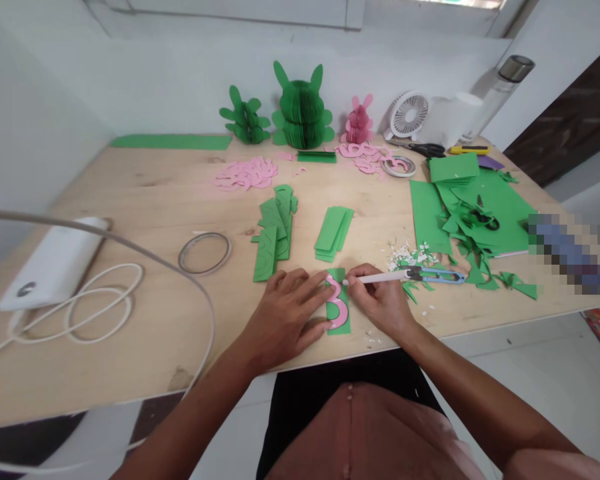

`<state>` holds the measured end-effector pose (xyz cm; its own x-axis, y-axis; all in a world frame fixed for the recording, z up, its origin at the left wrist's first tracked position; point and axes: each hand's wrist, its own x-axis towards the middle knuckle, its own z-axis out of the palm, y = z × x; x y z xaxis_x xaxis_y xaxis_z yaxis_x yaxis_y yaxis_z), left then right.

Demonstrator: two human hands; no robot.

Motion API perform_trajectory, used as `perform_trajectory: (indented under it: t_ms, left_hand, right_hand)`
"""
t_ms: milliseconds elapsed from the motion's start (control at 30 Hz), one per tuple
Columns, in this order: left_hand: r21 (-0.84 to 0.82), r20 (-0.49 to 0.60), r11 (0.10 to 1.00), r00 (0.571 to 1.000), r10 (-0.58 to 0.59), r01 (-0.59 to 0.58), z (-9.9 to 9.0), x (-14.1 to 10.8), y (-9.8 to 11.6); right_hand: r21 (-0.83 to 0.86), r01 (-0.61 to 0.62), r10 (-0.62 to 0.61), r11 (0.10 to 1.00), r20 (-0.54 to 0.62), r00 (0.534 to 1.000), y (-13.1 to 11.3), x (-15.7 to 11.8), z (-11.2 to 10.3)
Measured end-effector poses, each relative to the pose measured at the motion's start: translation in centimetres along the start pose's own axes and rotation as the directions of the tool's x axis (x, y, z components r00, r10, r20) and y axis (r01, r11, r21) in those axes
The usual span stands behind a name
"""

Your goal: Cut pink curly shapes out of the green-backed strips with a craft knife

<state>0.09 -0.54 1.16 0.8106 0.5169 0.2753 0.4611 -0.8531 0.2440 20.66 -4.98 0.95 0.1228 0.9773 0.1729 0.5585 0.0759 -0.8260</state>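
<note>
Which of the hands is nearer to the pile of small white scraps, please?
Right: the right hand is just on the near side of the white scraps, while the left hand is farther left, at the pink shape.

Near are two hands (285, 317) (380, 303) and one curved pink cutout (343, 316); far stand two green paper figures (245, 119) (304, 110), one pink figure (358, 125), one fan (409, 115), one bottle (497, 99).

Left hand (286, 319) lies palm-down; right hand (384, 303) pinches, fingers (363, 271) bent.

Craft workspace: wooden table (150, 207), folded-paper figures (304, 113), green paper scraps (463, 230), scissors (427, 149), small fan (409, 115).
</note>
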Motion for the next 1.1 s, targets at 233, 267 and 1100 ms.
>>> perform_trajectory:
  t_ms: [233, 267, 1100]
  left_hand:
    - [-0.008, 0.005, 1.0, 1.0, 0.0, 0.0, 0.06, -0.09, -0.06]
    - [-0.007, 0.006, 1.0, 1.0, 0.0, 0.0, 0.1, -0.1, -0.07]
    - [0.001, 0.007, 1.0, 1.0, 0.006, -0.006, -0.03, 0.02, -0.04]
  right_hand:
    - [-0.011, -0.002, 0.002, 1.0, -0.006, 1.0, -0.19, 0.0, -0.08]
    - [-0.013, 0.003, -0.003, 1.0, -0.006, 1.0, -0.22, 0.0, -0.09]
    - [-0.009, -0.004, 0.004, 1.0, 0.0, 1.0, -0.33, -0.01, -0.2]
